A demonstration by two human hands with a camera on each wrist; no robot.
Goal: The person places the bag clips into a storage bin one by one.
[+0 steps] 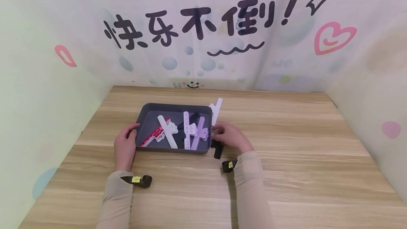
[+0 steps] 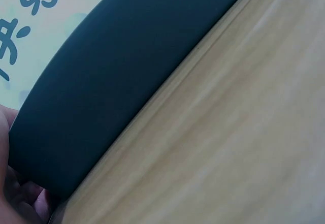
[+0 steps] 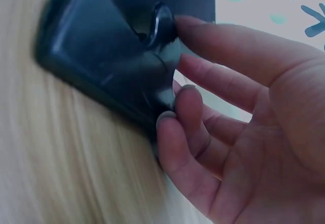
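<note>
A dark grey tray (image 1: 173, 150) lies on the wooden table. My left hand (image 1: 125, 147) grips its left end, thumb at the rim and fingers curled by the lower corner in the left wrist view. Inside are a red clip (image 1: 151, 138), a white clip (image 1: 167, 131), a pale lilac ruler-marked clip (image 1: 186, 130), a purple clip (image 1: 198, 133) and darker black pieces (image 1: 192, 117). Beside the tray's right end, my right hand (image 1: 230, 136) pinches a black clip (image 3: 106, 56) between thumb and fingers. Just beyond that hand is another white clip (image 1: 217, 110), outside the tray.
The wood-grain table (image 1: 302, 151) extends to both sides and toward me. A printed curtain (image 1: 203, 63) stands along its far edge, with pale walls left and right. Black wrist cameras (image 1: 145, 181) sit on both sleeves, close above the table.
</note>
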